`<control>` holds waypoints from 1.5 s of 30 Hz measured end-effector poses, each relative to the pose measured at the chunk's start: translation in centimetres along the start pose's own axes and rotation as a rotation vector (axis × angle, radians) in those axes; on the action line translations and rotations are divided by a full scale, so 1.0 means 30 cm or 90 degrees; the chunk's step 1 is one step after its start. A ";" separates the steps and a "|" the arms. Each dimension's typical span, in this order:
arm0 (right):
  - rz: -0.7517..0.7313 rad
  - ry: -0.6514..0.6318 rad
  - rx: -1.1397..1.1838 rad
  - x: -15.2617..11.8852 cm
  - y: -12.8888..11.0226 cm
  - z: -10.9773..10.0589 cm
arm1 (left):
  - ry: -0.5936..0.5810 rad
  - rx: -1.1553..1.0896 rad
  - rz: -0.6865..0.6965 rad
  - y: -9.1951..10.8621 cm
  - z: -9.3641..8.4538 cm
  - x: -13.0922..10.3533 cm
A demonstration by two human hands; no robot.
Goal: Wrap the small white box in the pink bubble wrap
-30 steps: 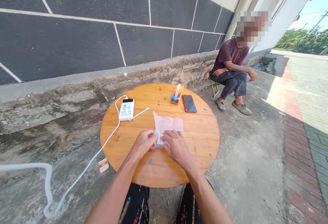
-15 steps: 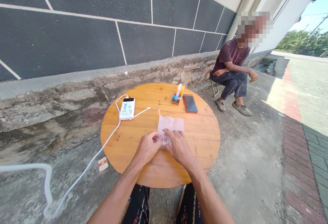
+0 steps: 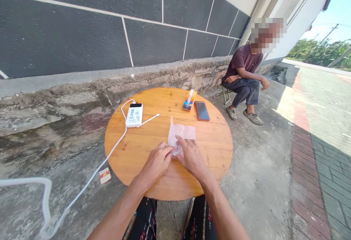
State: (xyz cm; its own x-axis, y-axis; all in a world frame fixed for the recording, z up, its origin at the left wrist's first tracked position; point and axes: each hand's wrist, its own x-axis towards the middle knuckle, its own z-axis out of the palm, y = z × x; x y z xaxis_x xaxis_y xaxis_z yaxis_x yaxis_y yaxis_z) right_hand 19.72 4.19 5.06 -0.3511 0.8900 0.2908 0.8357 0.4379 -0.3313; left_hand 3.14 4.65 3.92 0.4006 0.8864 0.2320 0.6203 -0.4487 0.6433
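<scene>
A thin, pale pink sheet lies on the round wooden table, its near edge under my fingers. My left hand pinches the sheet's near left edge between thumb and fingertips. On the near right part of the sheet rests my right hand, fingers curved and somewhat apart, with the thumb close to the left fingertips. Whatever lies between the two hands is mostly covered by the fingers.
A white power bank with white cables sits at the table's left. Toward the back right are an orange tape dispenser and a dark phone. A person sits on a stool beyond the table.
My left fingers have closed in over the sheet's near edge, and the small reddish round marks seen there earlier are now hidden. The whole view has shifted slightly.
</scene>
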 end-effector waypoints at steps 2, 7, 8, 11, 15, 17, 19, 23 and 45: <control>0.003 -0.005 -0.004 0.000 -0.003 -0.003 | -0.007 0.044 0.028 0.004 -0.001 0.000; 0.003 -0.017 -0.013 0.005 -0.006 -0.010 | -0.012 0.129 0.128 0.016 -0.010 0.002; 0.003 -0.020 -0.015 0.007 -0.008 -0.011 | -0.018 0.129 0.145 0.016 -0.010 0.004; 0.007 -0.028 -0.025 0.012 -0.018 -0.015 | -0.035 0.134 0.172 0.010 -0.009 0.008; -0.003 -0.014 -0.008 -0.013 -0.013 -0.037 | -0.039 0.149 0.166 0.009 -0.014 0.012; 0.028 0.043 0.039 -0.053 0.015 -0.054 | -0.044 0.151 0.164 0.011 -0.019 0.013; 0.127 0.118 0.100 -0.107 0.060 -0.068 | -0.047 0.153 0.169 0.011 -0.022 0.013; 0.354 0.123 0.202 -0.213 0.135 -0.065 | -0.042 0.143 0.171 0.002 -0.017 0.014; 0.485 0.053 0.391 -0.096 0.114 0.046 | -0.010 0.127 0.230 -0.025 0.002 0.033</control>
State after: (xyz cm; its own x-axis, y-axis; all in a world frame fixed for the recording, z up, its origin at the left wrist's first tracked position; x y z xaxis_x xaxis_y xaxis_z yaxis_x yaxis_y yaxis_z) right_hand 23.01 3.31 1.84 0.2422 0.9600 -0.1401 0.4523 -0.2395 -0.8591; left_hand 3.12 5.85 3.62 0.6260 0.6669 0.4042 0.5562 -0.7452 0.3680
